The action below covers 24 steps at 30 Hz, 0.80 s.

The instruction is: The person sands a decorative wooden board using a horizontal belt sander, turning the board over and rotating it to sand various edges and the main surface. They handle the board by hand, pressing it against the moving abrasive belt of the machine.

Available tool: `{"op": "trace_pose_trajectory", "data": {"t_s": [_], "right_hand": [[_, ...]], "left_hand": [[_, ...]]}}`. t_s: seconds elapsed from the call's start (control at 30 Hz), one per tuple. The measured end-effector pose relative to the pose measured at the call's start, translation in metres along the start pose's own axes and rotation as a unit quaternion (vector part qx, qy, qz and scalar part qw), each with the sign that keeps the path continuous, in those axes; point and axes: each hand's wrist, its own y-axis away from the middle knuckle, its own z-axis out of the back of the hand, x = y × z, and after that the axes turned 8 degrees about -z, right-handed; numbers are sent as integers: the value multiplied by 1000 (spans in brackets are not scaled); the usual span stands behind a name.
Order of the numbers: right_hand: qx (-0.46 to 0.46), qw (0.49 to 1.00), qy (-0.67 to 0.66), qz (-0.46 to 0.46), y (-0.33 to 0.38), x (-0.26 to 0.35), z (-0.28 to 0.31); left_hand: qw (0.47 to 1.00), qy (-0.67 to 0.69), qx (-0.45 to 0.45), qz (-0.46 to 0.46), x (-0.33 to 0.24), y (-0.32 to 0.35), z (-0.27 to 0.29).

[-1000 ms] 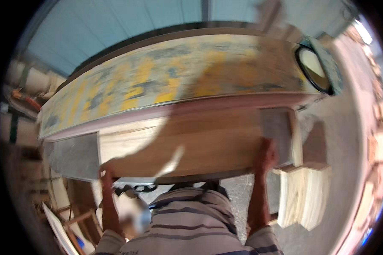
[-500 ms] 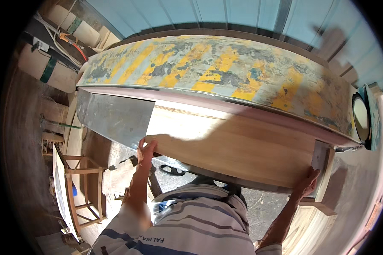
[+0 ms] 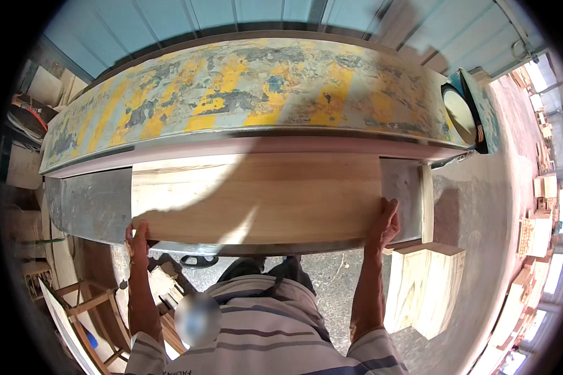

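Note:
A wide, pale wooden board [image 3: 275, 200] lies flat on a grey metal bed [image 3: 97, 197]. Its far edge runs along a pinkish band [image 3: 331, 145] below a long, worn cover with yellow stripes [image 3: 213, 94]. My left hand [image 3: 139, 234] grips the near left corner, its fingers bent around the end. At the board's right end, my right hand [image 3: 386, 224] is closed on the edge near the front corner. Parts of the fingers of both hands are hidden from above.
Several stacked pale wood pieces [image 3: 424, 284] stand right of me, below the bed. A wooden stand [image 3: 87, 306] is at the lower left. A round, pale-faced part [image 3: 460, 115] sits at the cover's right end. Blue panelled wall [image 3: 244, 14] rises behind.
The view has turned to the right. Both hands keep hold of the board, which has shifted left along the bed, showing more metal beyond its right end.

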Motion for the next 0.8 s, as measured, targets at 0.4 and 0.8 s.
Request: {"op": "trace_pose_trajectory", "data": {"t_s": [0.4, 0.8], "right_hand": [[103, 992, 66, 24, 60, -27, 2], [163, 925, 326, 108, 37, -29, 2]], "left_hand": [[999, 17, 26, 25, 79, -33, 97], [993, 63, 81, -58, 118, -67, 113]]}}
